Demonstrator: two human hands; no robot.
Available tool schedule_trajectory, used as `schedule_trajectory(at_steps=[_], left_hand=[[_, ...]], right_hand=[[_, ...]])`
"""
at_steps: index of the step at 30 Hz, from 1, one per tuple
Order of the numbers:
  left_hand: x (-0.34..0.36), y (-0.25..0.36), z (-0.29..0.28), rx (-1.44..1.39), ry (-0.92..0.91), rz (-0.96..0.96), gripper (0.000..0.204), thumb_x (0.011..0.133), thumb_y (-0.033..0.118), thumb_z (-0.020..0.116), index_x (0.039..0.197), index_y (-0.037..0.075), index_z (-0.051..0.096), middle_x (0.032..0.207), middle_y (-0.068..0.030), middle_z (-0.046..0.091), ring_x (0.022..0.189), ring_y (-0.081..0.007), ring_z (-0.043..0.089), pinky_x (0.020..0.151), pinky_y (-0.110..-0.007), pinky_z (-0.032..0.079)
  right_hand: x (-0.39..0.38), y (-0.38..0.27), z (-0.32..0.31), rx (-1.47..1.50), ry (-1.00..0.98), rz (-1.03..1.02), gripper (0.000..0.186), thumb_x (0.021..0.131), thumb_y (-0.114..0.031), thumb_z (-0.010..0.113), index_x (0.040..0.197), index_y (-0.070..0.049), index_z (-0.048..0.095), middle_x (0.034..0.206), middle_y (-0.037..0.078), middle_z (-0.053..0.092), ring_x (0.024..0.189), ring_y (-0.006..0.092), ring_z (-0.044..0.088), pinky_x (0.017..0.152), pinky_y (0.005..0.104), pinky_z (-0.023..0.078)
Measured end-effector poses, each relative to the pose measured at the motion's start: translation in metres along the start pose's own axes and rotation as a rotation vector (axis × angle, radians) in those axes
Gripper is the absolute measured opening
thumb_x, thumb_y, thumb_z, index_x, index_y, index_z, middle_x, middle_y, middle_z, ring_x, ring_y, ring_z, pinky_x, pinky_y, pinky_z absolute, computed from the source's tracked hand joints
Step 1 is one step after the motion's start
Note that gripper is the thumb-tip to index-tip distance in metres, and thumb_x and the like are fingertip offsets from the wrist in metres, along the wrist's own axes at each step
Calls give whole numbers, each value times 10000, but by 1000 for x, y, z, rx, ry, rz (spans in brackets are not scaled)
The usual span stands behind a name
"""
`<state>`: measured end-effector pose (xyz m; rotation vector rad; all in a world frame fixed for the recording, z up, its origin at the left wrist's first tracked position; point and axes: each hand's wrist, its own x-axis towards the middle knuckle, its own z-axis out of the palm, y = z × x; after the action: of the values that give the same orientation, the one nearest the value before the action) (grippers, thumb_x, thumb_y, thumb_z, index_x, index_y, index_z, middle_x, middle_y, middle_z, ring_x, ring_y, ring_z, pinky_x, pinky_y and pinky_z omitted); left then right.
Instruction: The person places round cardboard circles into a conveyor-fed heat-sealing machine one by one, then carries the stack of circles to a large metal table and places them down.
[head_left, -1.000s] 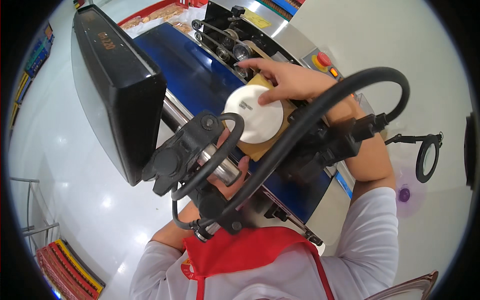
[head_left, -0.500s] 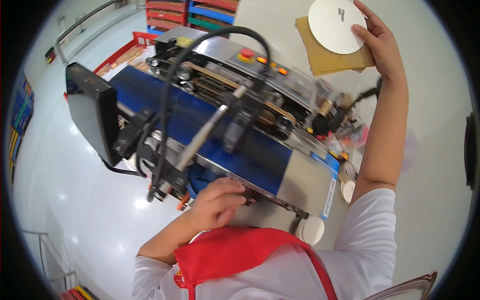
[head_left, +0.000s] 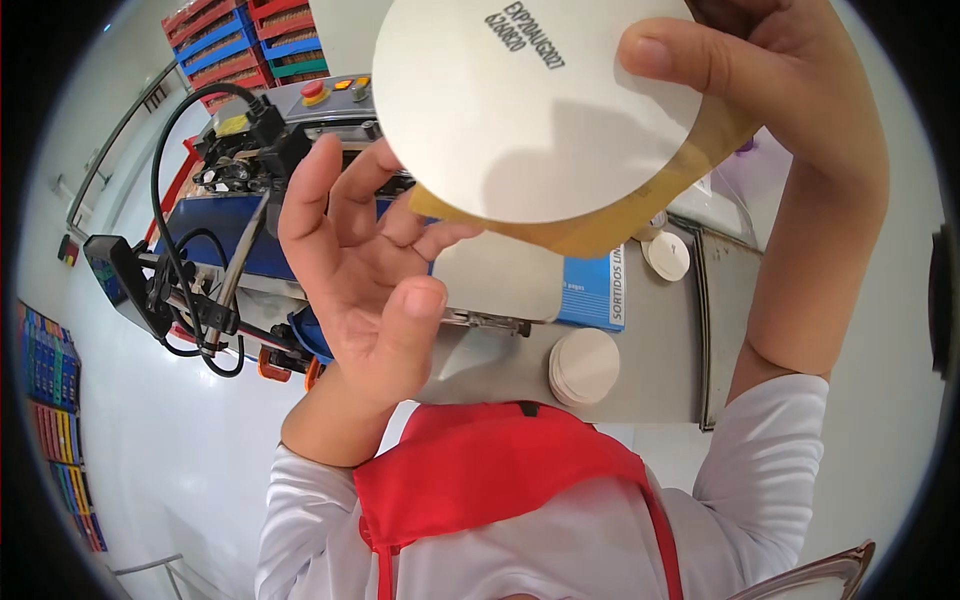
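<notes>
A round white paper disc [head_left: 540, 130] with dark print near its top is held up close before me. My right hand [head_left: 780, 90] grips its right side, thumb on the face and the other fingers behind. A yellow-brown sheet [head_left: 590, 237] shows behind the disc's lower edge, also at that hand. My left hand [head_left: 365, 275] is open, palm up and fingers spread, just left of the disc. Its fingertips reach the sheet's lower left corner; whether they touch it I cannot tell.
Behind my left hand stands a machine with a blue conveyor belt [head_left: 225, 222], a red button [head_left: 315, 92] and a black screen [head_left: 118, 285] on an arm. White disc stacks [head_left: 587, 365] [head_left: 667, 256] rest on the grey table. Stacked crates [head_left: 290, 35] stand at the back.
My right hand has brought the disc and yellow-brown sheet from the far right table closer to me. My left hand has risen from beside the belt and opened. The view has shifted right.
</notes>
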<state>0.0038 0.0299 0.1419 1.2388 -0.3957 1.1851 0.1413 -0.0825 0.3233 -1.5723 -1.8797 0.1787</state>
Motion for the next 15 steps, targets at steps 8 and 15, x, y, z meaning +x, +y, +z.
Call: schedule_trajectory(at_steps=[8,15], left_hand=[[-24,-33,38,308,12,-199,607,825,-55,520,1326,44,192,1270,-153,382,1139,-181,445,903,-293,425],[-74,-65,9,332,207,-667,393,878,0,482,1254,68,392,1215,-94,468,1033,-153,524,774,-269,500]], right_hand=[[-63,74,0,99,6,-293,505,775,-92,647,1215,54,447,1096,186,576,993,224,569,858,311,466],[-167,219,44,877,581,355,243,800,-148,604,1005,-32,545,737,-27,466,579,45,376,472,196,300]])
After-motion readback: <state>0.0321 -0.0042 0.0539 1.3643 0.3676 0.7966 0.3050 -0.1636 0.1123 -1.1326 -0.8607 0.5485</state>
